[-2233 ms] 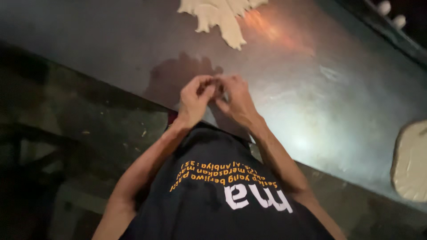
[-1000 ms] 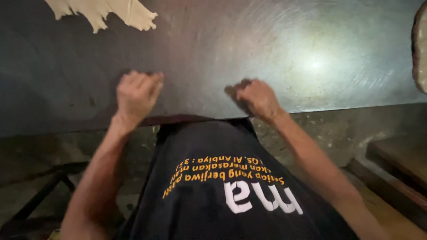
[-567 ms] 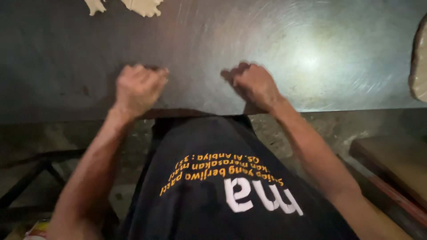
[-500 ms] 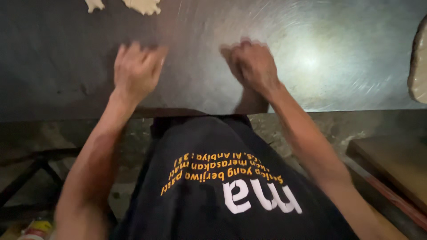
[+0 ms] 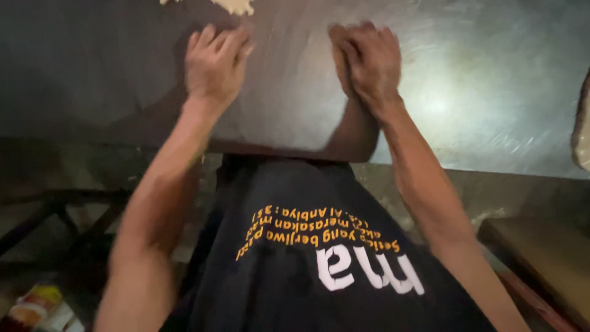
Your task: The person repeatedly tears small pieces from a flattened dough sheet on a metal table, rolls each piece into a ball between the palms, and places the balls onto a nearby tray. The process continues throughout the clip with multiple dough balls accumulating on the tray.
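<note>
Two hands flat on dark shiny metal counter, palms down. Left hand fingers spread, holding nothing, fingertips just short of pale dough sheet at top edge. Right hand fingers together, slightly curled, empty, well apart from second pale dough piece at right edge.

The table is dark grey metal with a pale shine and faint swirling scuffs. The dough at its far edge is cream. The shirt is black, printed with orange and white lettering. The floor is mottled grey-brown.
</note>
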`<state>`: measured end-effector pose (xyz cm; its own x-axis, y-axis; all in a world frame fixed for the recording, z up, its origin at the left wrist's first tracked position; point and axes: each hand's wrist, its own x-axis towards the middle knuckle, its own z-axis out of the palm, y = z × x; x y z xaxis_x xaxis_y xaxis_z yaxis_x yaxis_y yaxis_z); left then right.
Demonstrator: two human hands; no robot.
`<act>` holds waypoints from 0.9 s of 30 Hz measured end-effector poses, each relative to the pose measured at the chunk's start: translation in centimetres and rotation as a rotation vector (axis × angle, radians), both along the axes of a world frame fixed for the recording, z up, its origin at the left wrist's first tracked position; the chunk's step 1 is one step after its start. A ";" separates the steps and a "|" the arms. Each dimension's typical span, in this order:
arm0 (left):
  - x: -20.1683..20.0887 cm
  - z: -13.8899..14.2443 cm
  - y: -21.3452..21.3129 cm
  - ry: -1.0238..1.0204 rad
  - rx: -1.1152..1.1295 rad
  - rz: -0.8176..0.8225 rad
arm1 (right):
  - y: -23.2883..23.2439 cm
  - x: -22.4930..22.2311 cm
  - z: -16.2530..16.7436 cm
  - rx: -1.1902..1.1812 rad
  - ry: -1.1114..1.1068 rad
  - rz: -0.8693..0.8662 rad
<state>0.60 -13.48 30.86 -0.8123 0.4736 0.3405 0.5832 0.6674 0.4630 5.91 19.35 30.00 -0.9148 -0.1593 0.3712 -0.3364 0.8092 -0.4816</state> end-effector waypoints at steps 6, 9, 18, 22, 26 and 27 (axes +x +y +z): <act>4.9 1.3 1.6 -0.129 0.156 -0.111 | -1.5 4.9 0.6 -0.119 -0.115 0.111; 3.2 2.2 -2.5 -0.195 0.088 -0.115 | 1.4 3.7 2.7 -0.043 -0.093 0.046; 3.0 0.2 2.9 -0.092 0.063 0.046 | -2.6 2.2 0.3 -0.198 -0.062 -0.023; 8.3 3.0 -1.7 -0.200 0.084 0.043 | 0.2 8.3 3.4 -0.122 -0.125 -0.015; 9.6 6.5 -4.5 -0.133 -0.115 0.050 | 3.0 10.4 7.2 -0.126 -0.257 -0.019; 9.3 7.3 -4.2 -0.153 -0.106 0.086 | 3.5 10.2 7.9 -0.181 -0.311 -0.054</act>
<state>9.92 -17.69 38.20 -0.8896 0.4270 0.1622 0.4504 0.7612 0.4666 16.07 22.84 37.87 -0.9937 -0.0644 0.0919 -0.1102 0.7142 -0.6912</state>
